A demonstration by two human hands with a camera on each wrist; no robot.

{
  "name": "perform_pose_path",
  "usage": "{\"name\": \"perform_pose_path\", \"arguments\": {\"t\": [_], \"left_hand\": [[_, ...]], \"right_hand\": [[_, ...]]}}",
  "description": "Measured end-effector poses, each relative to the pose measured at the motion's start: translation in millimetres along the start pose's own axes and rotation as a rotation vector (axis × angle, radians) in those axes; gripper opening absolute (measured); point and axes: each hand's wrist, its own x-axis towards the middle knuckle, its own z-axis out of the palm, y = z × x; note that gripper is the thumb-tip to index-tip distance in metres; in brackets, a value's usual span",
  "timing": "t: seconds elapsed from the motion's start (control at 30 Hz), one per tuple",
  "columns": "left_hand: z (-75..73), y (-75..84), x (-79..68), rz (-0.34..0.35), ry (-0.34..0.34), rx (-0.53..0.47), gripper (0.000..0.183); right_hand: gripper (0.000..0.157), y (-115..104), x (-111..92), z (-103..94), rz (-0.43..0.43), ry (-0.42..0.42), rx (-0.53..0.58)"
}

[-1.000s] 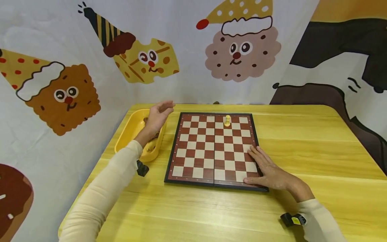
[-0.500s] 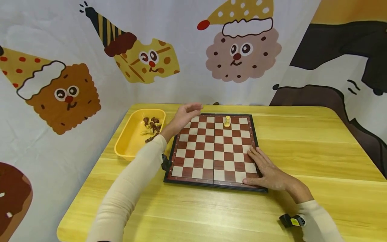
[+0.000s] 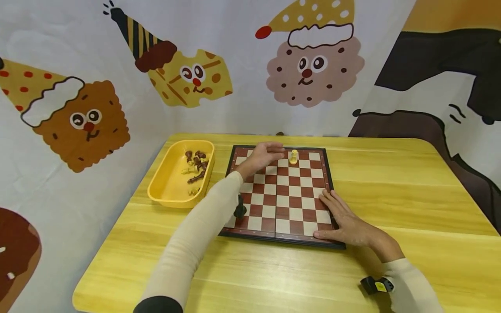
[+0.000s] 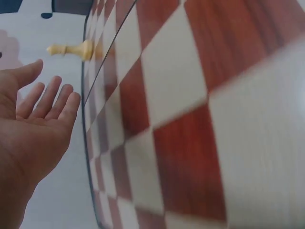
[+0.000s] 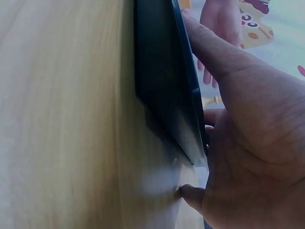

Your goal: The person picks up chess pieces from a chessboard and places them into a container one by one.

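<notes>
A single pale yellow chess piece [image 3: 293, 157] stands upright near the far edge of the red-and-white chessboard [image 3: 289, 203], right of its centre fold. My left hand [image 3: 261, 158] hovers over the board's far left part, fingers extended and holding nothing. In the left wrist view, the chess piece [image 4: 71, 49] is just past the fingertips, apart from them. My right hand [image 3: 349, 224] rests on the board's near right edge with fingers spread. In the right wrist view, the thumb lies along the board's dark rim [image 5: 190, 86].
On the left of the wooden table [image 3: 391, 195], a yellow tray [image 3: 156, 191] holds several brown and pale yellow chess pieces [image 3: 197, 177]. A cloth with cartoon figures [image 3: 250, 87] hangs behind the table. Each wrist wears a dark camera [image 3: 240, 208].
My left hand has moved right, from over the yellow tray across the board towards the chess piece. The tray's contents have come into view. My right hand has stayed on the board's edge.
</notes>
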Motion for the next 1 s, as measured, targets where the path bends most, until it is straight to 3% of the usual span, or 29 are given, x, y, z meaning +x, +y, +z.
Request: {"name": "perform_pose_path", "arguments": {"t": [0.2,0.33,0.5,0.7,0.9,1.0], "left_hand": [[31.1,-3.0,17.4,-0.011,-0.013,-0.003,0.039],[42.3,-5.6,20.8,-0.017,0.063,0.062,0.03],[45.4,-4.8,23.4,0.005,0.133,0.127,0.023],[48.9,-0.4,25.6,0.044,0.13,0.288,0.024],[50.9,3.6,27.3,-0.021,0.187,0.186,0.022],[51.9,4.5,25.1,-0.034,0.191,0.191,0.022]], "right_hand": [[0.112,2,-5,1.2,0.0,0.027,-0.004],[0.111,2,-5,5.7,-0.027,0.025,0.0],[0.111,1,0,5.8,-0.028,0.034,0.0],[0.11,-1,0,3.7,-0.025,0.022,0.012],[0.109,-1,2,2.4,-0.022,0.023,-0.002],[0.109,-1,2,3.9,-0.03,0.025,-0.003]]}}
